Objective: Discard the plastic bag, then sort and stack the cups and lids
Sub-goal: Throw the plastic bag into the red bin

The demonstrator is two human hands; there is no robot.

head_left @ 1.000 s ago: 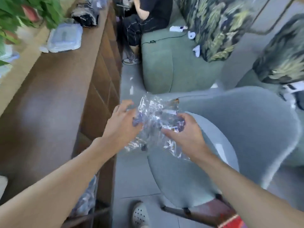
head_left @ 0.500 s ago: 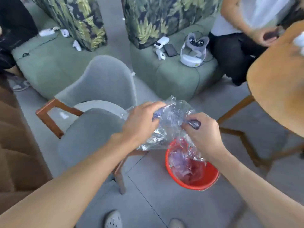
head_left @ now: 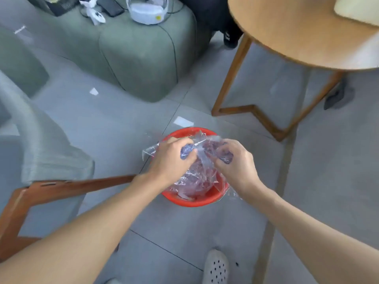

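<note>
Both hands are now holding the plastic bag (head_left: 196, 173) squarely over the red bin (head_left: 192, 201), whereas half a second ago they were holding it higher and to the left of the bin, in front of the grey chair (head_left: 41, 144). The left hand (head_left: 172, 158) is gripping the crumpled upper left part of the bag with curled fingers, a blue printed patch showing at its fingertips. The right hand (head_left: 235, 160) is clutching the upper right part in the same way, with another blue patch bunched under its fingers. Between the two hands the clear film is stretching and creasing. Its lower part is hanging down inside the bin's rim, and a loose flap is sticking out to the left past the left hand. The bin is standing on the grey tiled floor (head_left: 328, 160), near the person's feet, with a pale perforated shoe (head_left: 216, 267) showing just nearer than it. To the left the chair's wooden leg is reaching almost to the bin. At the far right a round wooden table (head_left: 287, 37) is standing on angled legs. At the far left a green sofa (head_left: 139, 58) is carrying a white headset (head_left: 146, 11) and some small devices.
</note>
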